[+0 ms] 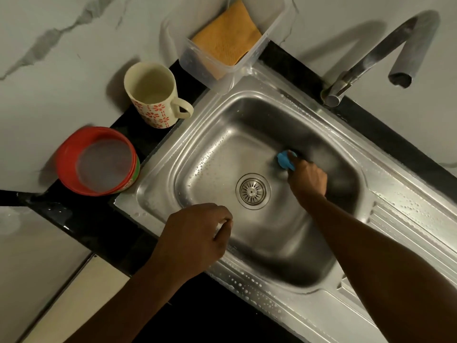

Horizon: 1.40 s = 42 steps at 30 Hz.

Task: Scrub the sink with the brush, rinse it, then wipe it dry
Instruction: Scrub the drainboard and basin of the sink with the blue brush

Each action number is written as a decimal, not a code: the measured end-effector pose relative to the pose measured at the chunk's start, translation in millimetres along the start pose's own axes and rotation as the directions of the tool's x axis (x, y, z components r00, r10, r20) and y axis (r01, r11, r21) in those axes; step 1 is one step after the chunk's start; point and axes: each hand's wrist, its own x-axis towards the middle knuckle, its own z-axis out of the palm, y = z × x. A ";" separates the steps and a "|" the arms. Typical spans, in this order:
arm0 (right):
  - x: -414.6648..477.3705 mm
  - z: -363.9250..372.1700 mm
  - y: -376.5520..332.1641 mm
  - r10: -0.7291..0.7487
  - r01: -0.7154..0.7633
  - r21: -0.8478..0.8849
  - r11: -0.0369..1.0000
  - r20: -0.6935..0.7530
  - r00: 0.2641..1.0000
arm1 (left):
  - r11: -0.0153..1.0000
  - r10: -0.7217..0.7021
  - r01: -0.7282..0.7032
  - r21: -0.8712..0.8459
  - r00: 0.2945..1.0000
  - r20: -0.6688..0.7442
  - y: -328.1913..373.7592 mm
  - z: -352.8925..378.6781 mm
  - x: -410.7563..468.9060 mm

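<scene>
The steel sink is wet, with droplets on its rim and a round drain in the basin floor. My right hand is down in the basin, shut on a blue brush pressed against the basin's far floor just beyond the drain. Only the brush's blue tip shows past my fingers. My left hand rests on the sink's near rim with its fingers curled; whether anything is in it I cannot tell. An orange cloth lies in a clear plastic tub at the sink's far corner.
A curved metal tap stands at the far right with its spout over the rim. A floral mug and a red bowl sit on the black counter left of the sink. A ribbed draining board runs off to the right.
</scene>
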 end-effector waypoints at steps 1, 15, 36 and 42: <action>8.8 -0.2 -15.1 -0.025 0.025 0.000 1.000 -0.016 1.000 | 1.000 0.001 -0.001 -0.005 1.000 0.006 -1.5 0.6 -1.1; 51.7 -49.4 -49.5 -0.541 0.476 -0.428 0.768 -0.036 0.840 | 1.000 0.028 -0.029 -0.012 0.999 -0.020 -3.6 1.5 -8.2; -8.5 -160.8 31.1 0.010 0.268 -0.646 0.715 0.391 0.920 | 0.995 0.099 -0.102 -0.019 0.989 -0.105 31.3 -13.1 -12.2; -29.0 -83.6 44.1 -0.066 0.251 -0.536 0.806 0.340 0.938 | 0.994 0.106 -0.107 -0.015 0.993 -0.055 26.9 -8.2 -19.9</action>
